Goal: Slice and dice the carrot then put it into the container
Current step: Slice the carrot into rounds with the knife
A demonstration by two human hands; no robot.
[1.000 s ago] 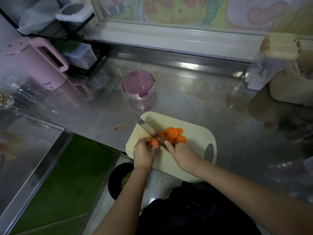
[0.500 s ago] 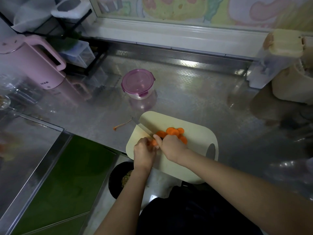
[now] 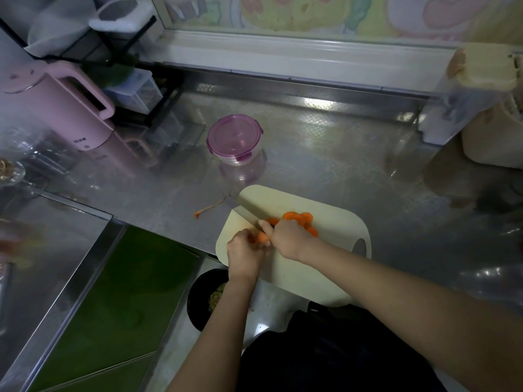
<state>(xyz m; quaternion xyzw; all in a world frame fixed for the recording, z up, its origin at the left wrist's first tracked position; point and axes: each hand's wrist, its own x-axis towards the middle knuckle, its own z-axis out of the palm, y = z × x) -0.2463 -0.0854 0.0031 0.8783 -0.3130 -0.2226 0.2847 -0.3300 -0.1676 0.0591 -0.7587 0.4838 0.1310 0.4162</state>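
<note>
A cream cutting board (image 3: 334,222) lies on the steel counter. My left hand (image 3: 243,251) grips the short remaining carrot piece (image 3: 262,237) at the board's left side. My right hand (image 3: 291,239) grips the knife (image 3: 246,215), its blade lying across the carrot and pointing to the far left. Several orange carrot slices (image 3: 298,219) are piled just beyond my right hand. A round clear container with a purple lid (image 3: 234,140) stands shut on the counter behind the board.
A thin carrot tail (image 3: 208,208) lies left of the board. A pink kettle (image 3: 56,108) stands far left, a beige bin (image 3: 492,137) far right. A black bowl with food (image 3: 210,295) sits below the counter edge. A sink (image 3: 42,236) is at the left.
The knife came down from a raised tilt onto the carrot piece. My right hand moved left toward my left hand, covering part of the slices.
</note>
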